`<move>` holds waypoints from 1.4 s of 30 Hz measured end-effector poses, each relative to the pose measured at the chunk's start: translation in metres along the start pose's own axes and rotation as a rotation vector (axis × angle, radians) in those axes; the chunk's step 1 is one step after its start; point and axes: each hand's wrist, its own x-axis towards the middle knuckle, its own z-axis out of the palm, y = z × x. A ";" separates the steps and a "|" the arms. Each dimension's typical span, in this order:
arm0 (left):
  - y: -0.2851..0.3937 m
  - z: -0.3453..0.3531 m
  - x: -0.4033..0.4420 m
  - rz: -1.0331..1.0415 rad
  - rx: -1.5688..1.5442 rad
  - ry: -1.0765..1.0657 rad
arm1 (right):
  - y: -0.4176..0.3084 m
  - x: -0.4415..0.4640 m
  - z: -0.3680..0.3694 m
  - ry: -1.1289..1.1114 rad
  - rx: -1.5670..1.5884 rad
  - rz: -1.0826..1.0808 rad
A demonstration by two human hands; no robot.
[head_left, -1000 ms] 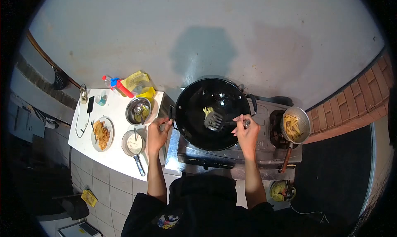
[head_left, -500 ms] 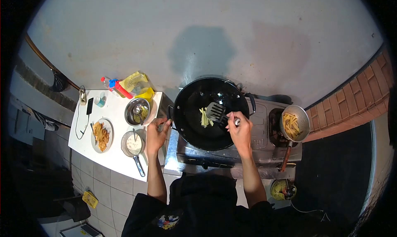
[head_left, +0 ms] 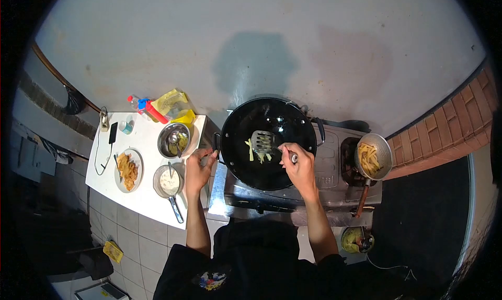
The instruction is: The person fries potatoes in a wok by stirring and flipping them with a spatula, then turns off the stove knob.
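Observation:
My right hand (head_left: 299,169) grips a slotted spatula (head_left: 263,141) by its handle, fingers wrapped round it. The spatula's blade rests inside a large black wok (head_left: 238,166), over pale cut strips of food (head_left: 251,152), part of which the blade covers. At the wok's left side, my left hand (head_left: 197,172) has its fingers and thumb closed at the left loop handle (head_left: 216,142). The wok sits on a metal gas stove (head_left: 327,166).
Right of the wok, a small saucepan (head_left: 387,156) holds fried strips. On the white table (head_left: 144,203) at left are a plate of fried food (head_left: 128,170), a metal bowl (head_left: 163,143), a pan of white batter (head_left: 169,180), a phone (head_left: 113,133) and bottles.
The spatula and my right hand have moved slightly left, and the blade now lies over the strips, which have spread apart. My left hand stays at the wok's handle.

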 end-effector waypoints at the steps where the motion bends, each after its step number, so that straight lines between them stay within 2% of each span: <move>1: 0.000 0.000 0.000 -0.001 0.008 0.003 | 0.001 0.001 0.002 0.013 0.003 -0.024; 5: 0.000 -0.001 0.000 0.008 0.011 0.003 | 0.005 0.000 0.004 0.005 -0.057 -0.112; 8: 0.002 -0.002 0.000 0.013 0.013 0.003 | -0.003 -0.004 0.001 0.012 0.001 0.013; 17: -0.003 -0.001 0.001 0.040 -0.007 -0.004 | -0.001 -0.010 0.000 0.002 -0.049 -0.094; 20: -0.007 0.001 0.001 0.041 -0.007 0.003 | 0.000 -0.013 0.000 -0.013 -0.057 -0.016; 27: -0.004 -0.001 0.001 0.024 0.005 -0.007 | -0.007 -0.015 -0.001 0.045 -0.030 -0.049; 42: -0.012 0.001 0.003 0.065 0.004 0.006 | -0.007 -0.013 -0.005 -0.043 -0.018 -0.075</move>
